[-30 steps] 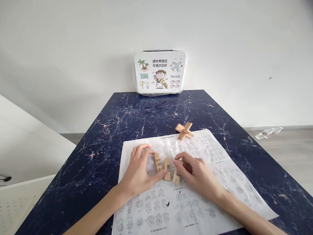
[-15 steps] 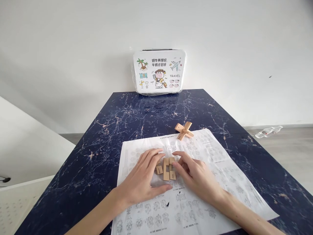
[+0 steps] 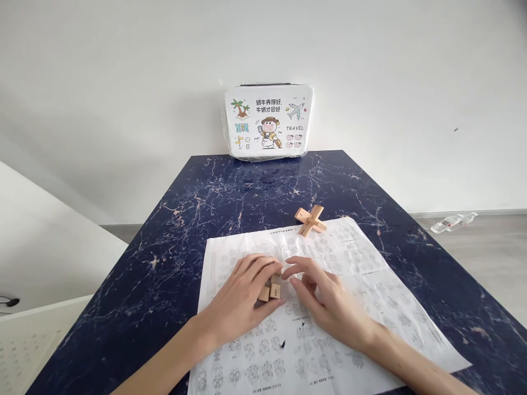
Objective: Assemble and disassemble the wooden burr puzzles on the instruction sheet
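My left hand (image 3: 239, 296) curves over several small wooden puzzle blocks (image 3: 274, 291) on the paper sheet, fingers at the far side and thumb at the near side. The palm hides part of them; one end bears a printed mark. Just right of the blocks is my right hand (image 3: 329, 304), fingers loosely bent and thumb apart, holding nothing visible. Its index fingertip is at the blocks' far right edge; whether it touches is unclear. Beyond both hands, an assembled wooden cross-shaped puzzle (image 3: 311, 221) lies over the sheet's far edge.
The printed paper sheet (image 3: 362, 296), covered in line diagrams, spreads over a dark blue marbled table (image 3: 255, 203). A white cartoon-printed case (image 3: 269, 120) leans against the wall at the far end. A clear plastic bottle (image 3: 453, 222) lies on the floor at right.
The wooden blocks have shifted left into my left hand, which has closed around them and covers more of them. My right fingers have followed slightly left.
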The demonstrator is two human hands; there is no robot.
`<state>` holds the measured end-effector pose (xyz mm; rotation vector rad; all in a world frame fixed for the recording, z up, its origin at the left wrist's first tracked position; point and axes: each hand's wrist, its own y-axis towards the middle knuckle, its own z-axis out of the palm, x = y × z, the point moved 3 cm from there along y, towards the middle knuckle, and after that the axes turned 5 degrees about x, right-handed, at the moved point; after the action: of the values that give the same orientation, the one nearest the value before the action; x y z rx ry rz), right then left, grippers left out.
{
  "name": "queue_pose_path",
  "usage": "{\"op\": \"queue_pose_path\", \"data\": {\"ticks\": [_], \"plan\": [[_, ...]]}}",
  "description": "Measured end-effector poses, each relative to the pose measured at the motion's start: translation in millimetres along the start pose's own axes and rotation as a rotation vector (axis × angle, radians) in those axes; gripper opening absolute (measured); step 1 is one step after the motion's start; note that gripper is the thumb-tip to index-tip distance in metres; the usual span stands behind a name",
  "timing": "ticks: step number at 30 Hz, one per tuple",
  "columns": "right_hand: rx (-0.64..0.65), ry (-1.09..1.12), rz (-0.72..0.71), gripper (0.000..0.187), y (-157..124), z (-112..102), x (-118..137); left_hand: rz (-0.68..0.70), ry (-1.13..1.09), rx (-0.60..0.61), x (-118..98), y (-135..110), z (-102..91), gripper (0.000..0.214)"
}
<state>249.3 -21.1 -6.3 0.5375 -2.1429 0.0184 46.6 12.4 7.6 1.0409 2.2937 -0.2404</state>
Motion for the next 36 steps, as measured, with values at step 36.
{"op": "queue_pose_path", "data": {"ticks": [36], "plan": [[-0.268, 0.821, 0.28, 0.071, 11.0, -31.4, -33.2, -0.218, 0.66, -0.525, 65.5, -7.2, -45.7, 0.036]]}}
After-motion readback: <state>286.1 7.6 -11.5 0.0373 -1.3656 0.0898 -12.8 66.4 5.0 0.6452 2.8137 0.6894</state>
